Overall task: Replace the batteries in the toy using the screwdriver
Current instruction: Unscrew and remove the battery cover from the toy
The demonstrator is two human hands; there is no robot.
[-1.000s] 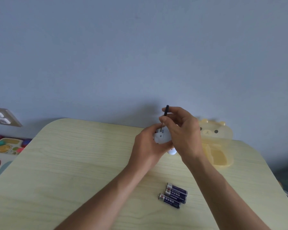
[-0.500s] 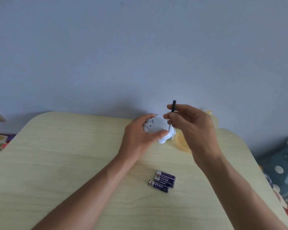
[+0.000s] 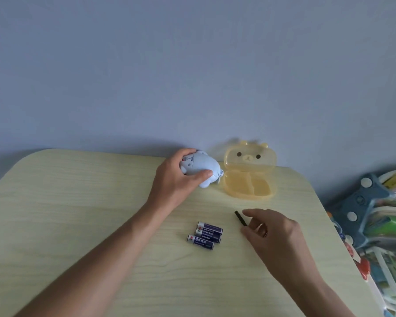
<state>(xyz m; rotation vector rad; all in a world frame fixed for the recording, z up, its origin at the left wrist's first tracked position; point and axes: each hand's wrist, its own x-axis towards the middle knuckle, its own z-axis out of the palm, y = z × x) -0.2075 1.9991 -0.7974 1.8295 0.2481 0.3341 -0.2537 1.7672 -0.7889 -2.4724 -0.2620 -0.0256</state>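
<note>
My left hand grips a pale blue toy near the table's far edge, tilted on its side. My right hand is low over the table, right of centre. Its fingers pinch the small black screwdriver, whose handle end sticks out to the upper left; the tip is hidden by my fingers. Three purple batteries lie side by side on the table between my forearms.
The light wooden table has rounded corners and stands against a blue wall. An open yellow bear-shaped plastic box sits right of the toy. Colourful toys in a blue-and-white bin stand off the table's right edge.
My right hand has moved the screwdriver away from the toy and down toward the table at the right. My left hand has lowered the toy. The camera has turned right.
</note>
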